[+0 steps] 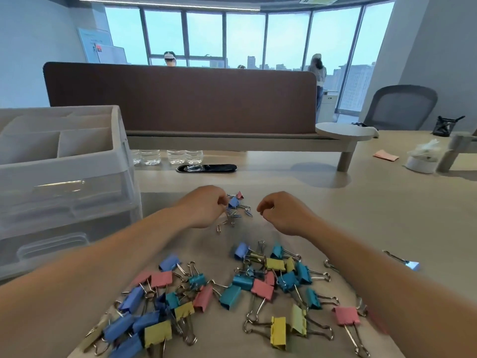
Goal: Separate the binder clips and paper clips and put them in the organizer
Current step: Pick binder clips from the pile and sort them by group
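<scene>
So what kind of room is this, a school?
Most likely an office, not a school: a long shared desk with a brown divider screen, a mesh swivel chair, and tall windows overlooking city towers.

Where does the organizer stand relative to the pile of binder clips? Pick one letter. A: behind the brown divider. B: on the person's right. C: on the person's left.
C: the white organizer stands on the person's left side, with the pile of binder clips lying to its right.

The beige desk (387,202) bears scattered binder clips (262,289), paper clips (233,218), an organizer (64,177) and water bottles (175,156)
</scene>
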